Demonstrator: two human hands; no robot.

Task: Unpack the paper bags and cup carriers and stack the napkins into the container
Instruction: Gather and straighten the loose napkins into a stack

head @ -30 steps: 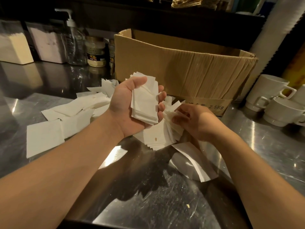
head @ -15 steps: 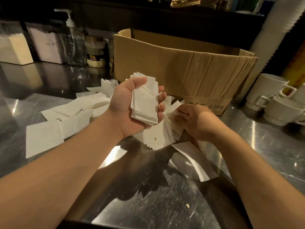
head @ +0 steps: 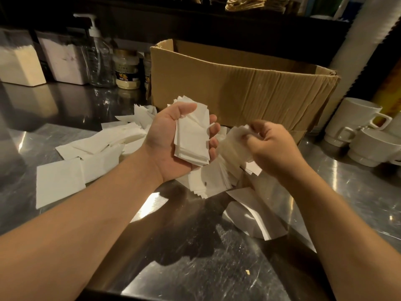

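Napkins (head: 191, 140) being gathered into a stack at the centre of the frame.

The left hand (head: 173, 144) is lying palm up, thumb and fingers curling round the stack, while the right hand (head: 271, 146), just to its right, is pinching a blurred loose napkin (head: 236, 137) above the pile (head: 212, 181) on the steel counter (head: 195, 268). More napkins (head: 91, 153) are lying scattered at centre left, in front of the cardboard box (head: 238, 88). To do this well, each new napkin probably wants squaring edge to edge on the stack before the thumb is clamping down again.
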